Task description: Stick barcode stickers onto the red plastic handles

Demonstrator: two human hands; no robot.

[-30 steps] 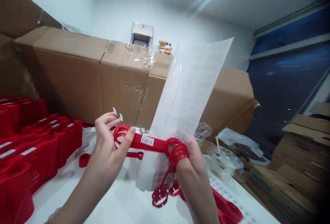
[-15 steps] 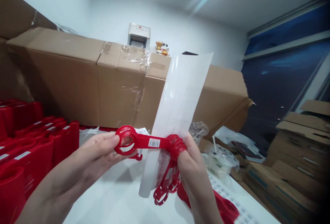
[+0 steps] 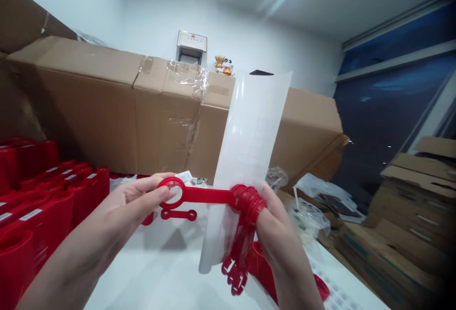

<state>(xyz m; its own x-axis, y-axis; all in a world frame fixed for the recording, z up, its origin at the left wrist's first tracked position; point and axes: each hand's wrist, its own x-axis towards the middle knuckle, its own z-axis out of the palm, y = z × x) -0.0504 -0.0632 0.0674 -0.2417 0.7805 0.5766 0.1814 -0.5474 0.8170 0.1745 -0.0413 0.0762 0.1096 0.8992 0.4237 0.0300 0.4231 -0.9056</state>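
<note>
A flat red strap with ring ends (image 3: pixel 206 195) stretches level between my hands. My left hand (image 3: pixel 142 200) is closed, thumb and fingers pinching its left ring. A small white label (image 3: pixel 184 176) shows just past those fingertips. My right hand (image 3: pixel 276 215) is closed on a bunch of the same red straps (image 3: pixel 249 200). Their rings are stacked together, and their other ends hang below. Behind the bunch a glossy white sheet (image 3: pixel 254 124) stands tilted; whether my right fingers grip it is hidden. A smaller red piece (image 3: pixel 179 214) appears below the stretched strap.
Rows of labelled red rolled pieces (image 3: pixel 42 205) crowd the left side. A large cardboard box (image 3: pixel 164 115) stands across the back of the white table (image 3: pixel 149 272). At the right are a plastic-wrapped cup (image 3: pixel 308 219) and stacked cartons (image 3: pixel 416 196). More red rolls lie under my right hand.
The strap between my hands carried a white label before; the one there now is plain red. More strap ends hang below my right hand, which has shifted slightly right.
</note>
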